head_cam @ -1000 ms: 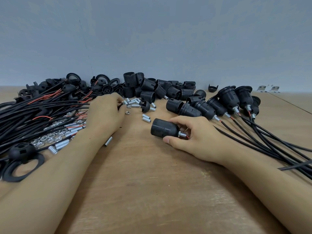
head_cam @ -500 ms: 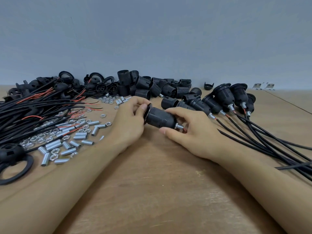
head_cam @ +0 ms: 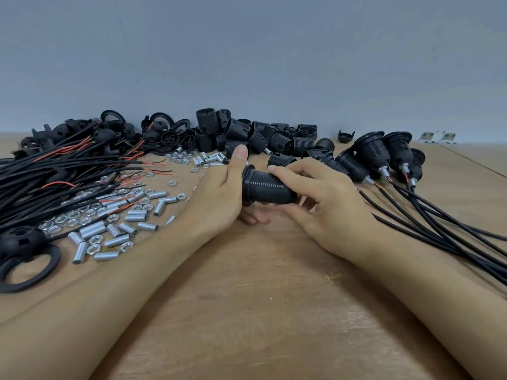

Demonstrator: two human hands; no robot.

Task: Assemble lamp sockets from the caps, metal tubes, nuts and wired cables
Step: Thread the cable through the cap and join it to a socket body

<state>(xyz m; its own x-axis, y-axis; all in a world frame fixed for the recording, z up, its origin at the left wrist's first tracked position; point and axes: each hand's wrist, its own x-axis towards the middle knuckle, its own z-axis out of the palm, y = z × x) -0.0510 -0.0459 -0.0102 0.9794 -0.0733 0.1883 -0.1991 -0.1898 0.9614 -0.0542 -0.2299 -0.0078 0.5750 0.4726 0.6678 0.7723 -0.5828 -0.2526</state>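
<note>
- Lamp socket point(head_cam: 267, 187), black threaded body w/ a flanged ring at its left end, is held just above the table point(head_cam: 274, 311) at frame center, lying roughly horizontal.
- Left hand point(head_cam: 219, 196) cups the flange end, thumb up over the rim, fingers curled under it.
- Right hand point(head_cam: 323, 198) wraps the body's right end, index finger laid along the top; what sits at that end is hidden, can't tell.
- Finished sockets w/ cables point(head_cam: 384, 157) lie at right of frame, leads trailing to the lower right; loose socket bodies point(head_cam: 260, 138) are piled at upper center.
- Metal tubes point(head_cam: 109, 231) and nuts point(head_cam: 71, 220) are scattered at left, beside a bundle of wired cables point(head_cam: 55, 176).
- Risk, as judged: ring could cross-thread if turned off-axis; a slipping grip would drop the socket into the loose hardware and scatter it.
</note>
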